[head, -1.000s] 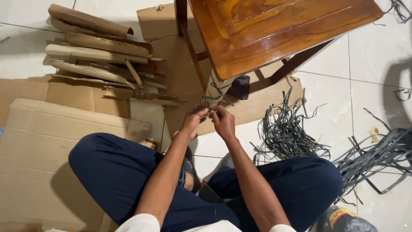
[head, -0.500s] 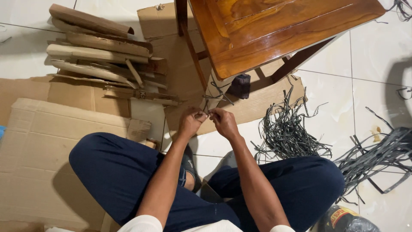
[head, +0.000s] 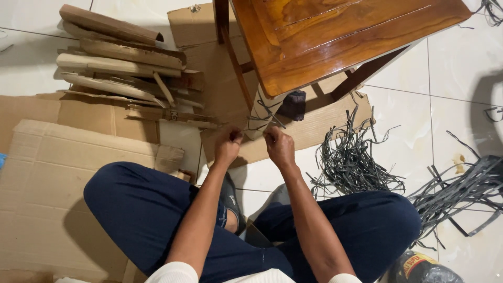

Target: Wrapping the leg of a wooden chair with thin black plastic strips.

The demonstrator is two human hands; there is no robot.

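Note:
I sit cross-legged on a tiled floor in dark blue trousers. My left hand (head: 228,143) and my right hand (head: 278,145) are side by side in front of me, both pinching thin dark grey strands (head: 262,121) that run between them toward the underside of a wooden chair (head: 335,36). Both fists are closed on the strands. A small dark cloth-like lump (head: 293,105) lies under the chair just beyond my right hand.
A heap of grey plastic strips (head: 356,162) lies to the right, with more strips (head: 461,194) further right. Flattened cardboard (head: 68,173) covers the floor on the left, and rolled brown cardboard pieces (head: 120,68) are stacked behind it. A dark bottle (head: 419,268) lies by my right knee.
My hands have moved slightly apart, pulling the thin strands out between them. The legs and the chair have stayed in place.

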